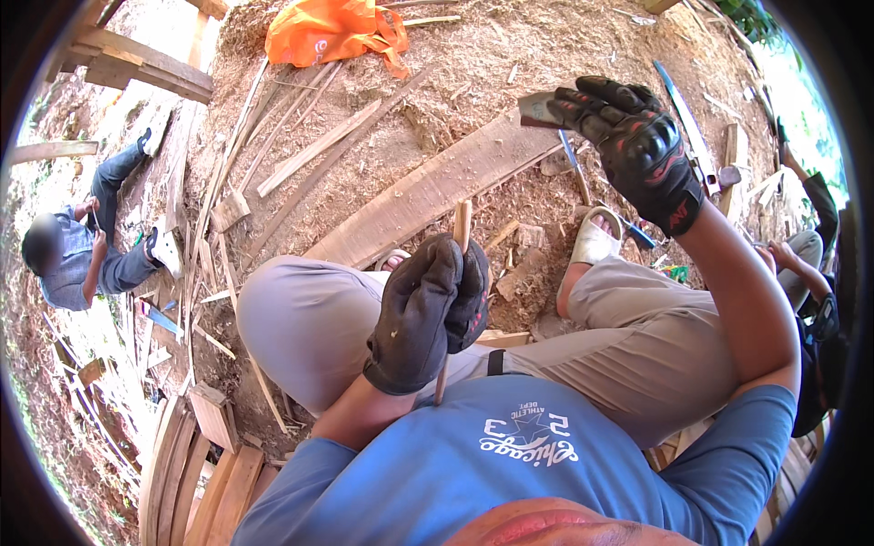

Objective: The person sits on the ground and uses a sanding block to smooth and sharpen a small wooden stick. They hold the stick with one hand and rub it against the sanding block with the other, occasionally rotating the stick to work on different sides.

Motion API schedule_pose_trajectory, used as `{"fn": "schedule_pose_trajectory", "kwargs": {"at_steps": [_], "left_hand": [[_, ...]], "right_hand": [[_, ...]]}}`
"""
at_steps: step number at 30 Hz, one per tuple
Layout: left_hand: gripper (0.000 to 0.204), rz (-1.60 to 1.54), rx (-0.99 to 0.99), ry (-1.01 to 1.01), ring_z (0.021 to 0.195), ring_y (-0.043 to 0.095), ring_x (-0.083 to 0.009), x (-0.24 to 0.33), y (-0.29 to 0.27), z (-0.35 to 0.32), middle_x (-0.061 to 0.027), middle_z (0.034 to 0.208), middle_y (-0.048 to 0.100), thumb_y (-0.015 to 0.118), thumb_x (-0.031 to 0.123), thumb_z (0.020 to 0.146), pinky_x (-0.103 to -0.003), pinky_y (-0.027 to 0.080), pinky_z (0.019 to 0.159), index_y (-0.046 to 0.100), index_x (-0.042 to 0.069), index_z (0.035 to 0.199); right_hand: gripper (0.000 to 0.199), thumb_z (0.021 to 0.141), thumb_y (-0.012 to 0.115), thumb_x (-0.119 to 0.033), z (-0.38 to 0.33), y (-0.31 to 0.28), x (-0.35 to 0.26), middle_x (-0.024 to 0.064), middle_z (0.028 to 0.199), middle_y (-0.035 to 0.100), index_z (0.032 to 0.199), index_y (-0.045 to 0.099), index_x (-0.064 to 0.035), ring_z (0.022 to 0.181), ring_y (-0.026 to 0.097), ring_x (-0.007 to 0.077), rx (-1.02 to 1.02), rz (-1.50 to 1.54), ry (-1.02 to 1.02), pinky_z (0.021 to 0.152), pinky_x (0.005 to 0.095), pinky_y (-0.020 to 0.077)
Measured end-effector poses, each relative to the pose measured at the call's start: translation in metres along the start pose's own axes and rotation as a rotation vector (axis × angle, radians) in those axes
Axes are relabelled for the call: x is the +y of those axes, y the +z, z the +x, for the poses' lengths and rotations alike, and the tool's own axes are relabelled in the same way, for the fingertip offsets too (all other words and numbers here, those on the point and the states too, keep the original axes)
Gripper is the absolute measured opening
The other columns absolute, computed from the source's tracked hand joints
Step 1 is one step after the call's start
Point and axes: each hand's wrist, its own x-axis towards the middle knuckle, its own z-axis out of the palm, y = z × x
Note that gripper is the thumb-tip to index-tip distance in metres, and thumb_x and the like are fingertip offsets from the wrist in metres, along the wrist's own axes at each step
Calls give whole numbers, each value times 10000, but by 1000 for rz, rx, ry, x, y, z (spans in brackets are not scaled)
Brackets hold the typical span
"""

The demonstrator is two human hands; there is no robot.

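Observation:
My left hand (414,314), in a black glove, is wrapped round a thin wooden stick (462,223). The stick's pale upper end pokes out above the fist, and its lower end reaches my blue shirt. Raised to the upper right, my right hand (628,136) wears a black glove with red marks and hard knuckles. Its fingers close on a flat grey-brown piece (539,110), which may be folded sandpaper; the fingers hide part of it. The two hands are well apart, and the flat piece does not touch the stick.
A long plank (428,187) lies ahead on ground strewn with shavings. An orange bag (328,35) is at the far edge. A handsaw (683,123) and hammer (729,176) lie right. A person (73,259) sits left; another person's arm (801,264) shows right.

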Motion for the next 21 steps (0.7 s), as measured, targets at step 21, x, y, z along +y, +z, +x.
{"fn": "schedule_pose_trajectory", "kwargs": {"at_steps": [21], "left_hand": [[306, 137, 171, -15, 505, 370, -17, -9, 13, 12, 65, 649, 494, 501, 290, 1144, -210, 282, 462, 689, 49, 1155]], "right_hand": [[458, 992, 647, -302, 33, -65, -63, 98, 1154, 727, 1324, 662, 13, 1042, 672, 158, -362, 1417, 606, 912, 322, 542]]}}
